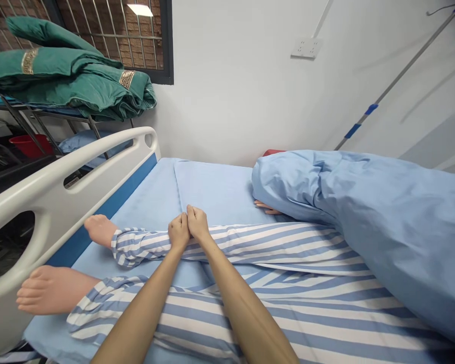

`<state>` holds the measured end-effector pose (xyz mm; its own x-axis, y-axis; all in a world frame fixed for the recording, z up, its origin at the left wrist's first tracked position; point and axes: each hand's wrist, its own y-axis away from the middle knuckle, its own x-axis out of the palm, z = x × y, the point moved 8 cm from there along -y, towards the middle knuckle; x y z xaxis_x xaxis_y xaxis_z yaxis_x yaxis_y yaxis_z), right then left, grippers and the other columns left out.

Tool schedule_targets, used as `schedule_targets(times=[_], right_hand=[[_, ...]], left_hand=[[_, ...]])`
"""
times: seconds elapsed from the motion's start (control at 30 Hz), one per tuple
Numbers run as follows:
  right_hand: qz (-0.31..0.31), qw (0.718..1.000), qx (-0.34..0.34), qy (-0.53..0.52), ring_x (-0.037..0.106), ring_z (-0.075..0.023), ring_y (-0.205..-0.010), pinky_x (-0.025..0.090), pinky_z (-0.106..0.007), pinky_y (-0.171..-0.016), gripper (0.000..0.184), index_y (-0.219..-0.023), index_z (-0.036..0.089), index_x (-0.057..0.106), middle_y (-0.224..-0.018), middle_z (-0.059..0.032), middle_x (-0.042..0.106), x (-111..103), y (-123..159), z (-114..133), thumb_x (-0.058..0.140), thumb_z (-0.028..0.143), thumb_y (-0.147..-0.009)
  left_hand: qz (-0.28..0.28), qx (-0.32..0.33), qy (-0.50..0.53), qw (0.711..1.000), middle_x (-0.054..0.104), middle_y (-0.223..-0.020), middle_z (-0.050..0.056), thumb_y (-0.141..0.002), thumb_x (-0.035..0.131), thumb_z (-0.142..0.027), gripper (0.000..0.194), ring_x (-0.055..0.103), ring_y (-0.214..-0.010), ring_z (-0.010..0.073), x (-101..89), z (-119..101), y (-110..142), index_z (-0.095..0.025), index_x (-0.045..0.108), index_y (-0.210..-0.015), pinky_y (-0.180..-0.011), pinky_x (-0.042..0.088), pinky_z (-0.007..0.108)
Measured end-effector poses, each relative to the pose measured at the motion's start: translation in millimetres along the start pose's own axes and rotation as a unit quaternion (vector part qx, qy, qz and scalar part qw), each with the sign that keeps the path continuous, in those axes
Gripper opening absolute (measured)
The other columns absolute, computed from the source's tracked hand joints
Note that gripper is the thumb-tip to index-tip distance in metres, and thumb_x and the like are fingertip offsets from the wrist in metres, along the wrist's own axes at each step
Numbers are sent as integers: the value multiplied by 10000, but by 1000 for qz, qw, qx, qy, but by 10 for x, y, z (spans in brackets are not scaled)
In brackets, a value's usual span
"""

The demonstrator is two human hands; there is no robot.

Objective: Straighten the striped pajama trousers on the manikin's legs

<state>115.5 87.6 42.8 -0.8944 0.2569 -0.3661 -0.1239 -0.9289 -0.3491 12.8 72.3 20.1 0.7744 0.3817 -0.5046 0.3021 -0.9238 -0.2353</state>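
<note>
My left hand (pixel 179 230) and my right hand (pixel 197 222) are both closed into fists, side by side and touching. They are over the lower part of the far leg of a mannequin lying on a bed, dressed in blue-and-white striped trousers (pixel 250 242). The fingers curl out of sight, so anything inside them is hidden. My forearms cross above the near leg. At the left, two bare mannequin feet (pixel 47 289) stick out of gathered trouser cuffs. Part of a mannequin hand (pixel 267 207) shows from under a blue quilt (pixel 349 202).
A white footboard (pixel 87 156) stands at the left end of the light blue sheet (pixel 220 187). Behind it, folded green quilts (pixel 72 76) lie on a metal-framed bed beneath a barred window. A red bucket (pixel 32 145) sits below. At the right leans a metal pole (pixel 398 78).
</note>
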Motion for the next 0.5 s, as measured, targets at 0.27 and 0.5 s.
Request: schedule_targets(times=[0.27, 0.5], right_hand=[[-3, 999, 5, -36, 334, -99, -496, 267, -224, -493, 414, -519, 190, 358, -477, 43, 363, -109, 74, -184, 297, 421, -856], [-24, 988, 54, -140, 334, -92, -480, 285, -222, -486, 403, -514, 190, 343, -466, 47, 350, -163, 42, -291, 332, 429, -838]], left_hand=[[17, -12, 14, 1000, 411, -458, -20, -796, 325, -383, 392, 357, -496, 91, 32, -74, -62, -178, 396, -469, -501, 263, 222], [-14, -63, 121, 991, 324, -421, -39, -777, 328, -366, 364, 322, -450, 78, 185, -151, -79, -191, 322, -458, -462, 264, 216]])
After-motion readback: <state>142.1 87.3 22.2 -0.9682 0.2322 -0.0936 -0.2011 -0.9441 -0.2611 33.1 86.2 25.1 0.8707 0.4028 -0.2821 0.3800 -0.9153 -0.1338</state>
